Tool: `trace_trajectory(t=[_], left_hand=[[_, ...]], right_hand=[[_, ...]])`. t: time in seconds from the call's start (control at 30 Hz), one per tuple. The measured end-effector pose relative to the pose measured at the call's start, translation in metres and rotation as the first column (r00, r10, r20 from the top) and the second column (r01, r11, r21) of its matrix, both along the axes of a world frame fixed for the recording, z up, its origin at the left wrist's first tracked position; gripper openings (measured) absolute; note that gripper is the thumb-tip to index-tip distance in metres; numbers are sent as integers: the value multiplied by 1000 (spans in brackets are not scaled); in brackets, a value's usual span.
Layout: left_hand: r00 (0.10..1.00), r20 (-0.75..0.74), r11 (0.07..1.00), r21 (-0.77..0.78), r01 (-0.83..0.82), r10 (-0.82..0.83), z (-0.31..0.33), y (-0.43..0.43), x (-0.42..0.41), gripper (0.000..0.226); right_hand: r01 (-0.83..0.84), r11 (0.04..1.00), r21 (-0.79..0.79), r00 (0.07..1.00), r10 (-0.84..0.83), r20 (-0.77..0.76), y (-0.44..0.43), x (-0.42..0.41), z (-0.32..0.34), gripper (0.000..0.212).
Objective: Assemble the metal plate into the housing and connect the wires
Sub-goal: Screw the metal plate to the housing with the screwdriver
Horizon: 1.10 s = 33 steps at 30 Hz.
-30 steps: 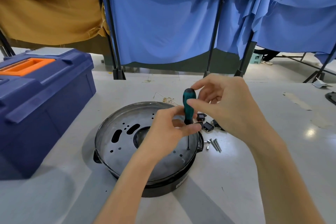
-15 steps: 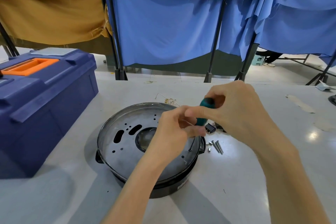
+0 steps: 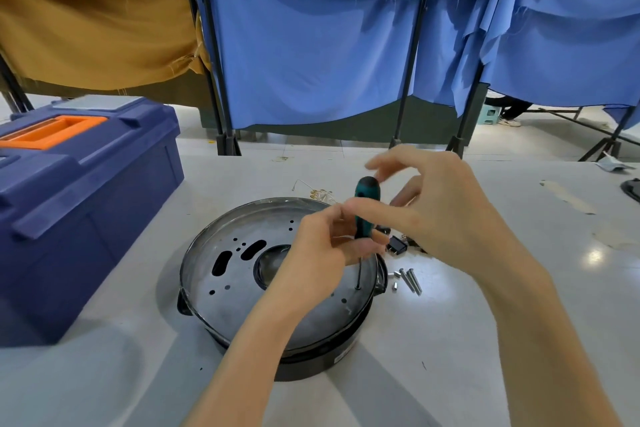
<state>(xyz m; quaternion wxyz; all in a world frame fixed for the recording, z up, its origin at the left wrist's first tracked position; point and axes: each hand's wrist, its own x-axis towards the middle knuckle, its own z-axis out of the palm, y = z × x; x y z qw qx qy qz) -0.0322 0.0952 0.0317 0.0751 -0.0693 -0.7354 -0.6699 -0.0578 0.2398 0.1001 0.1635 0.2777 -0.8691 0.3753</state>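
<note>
The left hand (image 3: 322, 246) is curled narrowly round the lower part of a teal and black-handled screwdriver (image 3: 367, 208), gripping it between thumb and fingers and holding it close to upright. The right hand (image 3: 440, 211) hovers at the top of the same handle with its fingers spread wide. One finger lies across the front of the handle and the others fan out above the rounded cap. They are blurred, so I cannot tell how firmly any of them presses. The screwdriver's thin shaft runs down to a point on the round grey metal plate with holes and slots (image 3: 225, 308), close to the plate's right rim. That plate sits inside the round black housing (image 3: 311, 364), which stands on the pale grey desk (image 3: 433, 357) roughly in the middle, directly under both forearms. Just beside the housing's right edge lie a few silver screws (image 3: 410, 279), and a small black component (image 3: 396, 244) sits a little farther back, partly behind the right hand. Thin pale wires (image 3: 317, 192) lie on the desk just behind the housing's far rim. A dark blue plastic toolbox with an orange handle (image 3: 86, 201) stands at the left, with a strip of desk between it and the housing. To the right of the screws the desk surface runs on towards the frame edge. The desk's far edge passes just behind the hands, and beyond it hang blue cloth curtains (image 3: 311, 45) and a mustard cloth (image 3: 93, 17) on black stands.
</note>
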Motion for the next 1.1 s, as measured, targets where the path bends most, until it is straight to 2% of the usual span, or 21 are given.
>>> trace_trajectory(t=[0.03,0.1,0.17,0.23,0.3,0.47,0.53,0.6,0.67,0.73,0.83,0.93,0.97,1.03,1.1], left_hand=[[1000,2,999,16,31,-31,0,-2,1,28],[999,-28,998,-61,22,-23,1,-1,2,27],[997,-63,991,-120,-53,46,-2,4,1,22],[994,-56,995,-22,-96,94,-4,7,-2,22],[997,-24,995,72,-73,75,-5,7,-3,18],[999,3,995,88,41,-41,-3,0,-1,23],[1000,-12,1000,1,7,-7,-2,1,-1,13],[995,-45,994,-55,-89,87,-4,1,-2,19],[993,-27,993,30,-112,113,-3,1,-2,15],[994,-6,992,68,-104,105,-2,2,-3,11],[998,-2,997,50,-56,56,-4,1,-2,18],[1000,-2,999,45,-19,20,-3,0,0,22],[999,-10,999,27,-46,47,-3,1,0,20],[993,-11,992,-46,-116,116,-5,2,-1,29],[993,-5,992,-47,-120,120,-4,7,-1,22]], right_hand=[[-56,998,-15,998,56,21,2,-1,0,29],[-73,994,-78,997,76,33,-1,-2,-3,19],[5,989,-145,999,0,33,-8,-5,-9,32],[116,985,-128,992,-121,-27,-14,-8,-15,46],[159,983,-96,984,-166,-68,-13,-10,-16,50],[-32,996,-88,999,33,2,-5,-10,-13,26],[-16,992,-128,999,12,-32,-7,-10,-14,16],[43,985,-166,998,-51,-48,-12,-11,-17,31],[110,985,-136,990,-121,-76,-15,-12,-20,48],[126,988,-90,987,-134,-84,-14,-11,-20,56],[18,994,-112,1000,-19,-12,-8,-9,-14,42],[-37,982,-183,999,29,-46,-7,-11,-13,10],[-16,977,-211,999,5,-52,-9,-11,-14,11],[35,960,-279,998,-47,-36,-12,-12,-17,24],[84,952,-293,994,-99,-37,-11,-13,-18,39]])
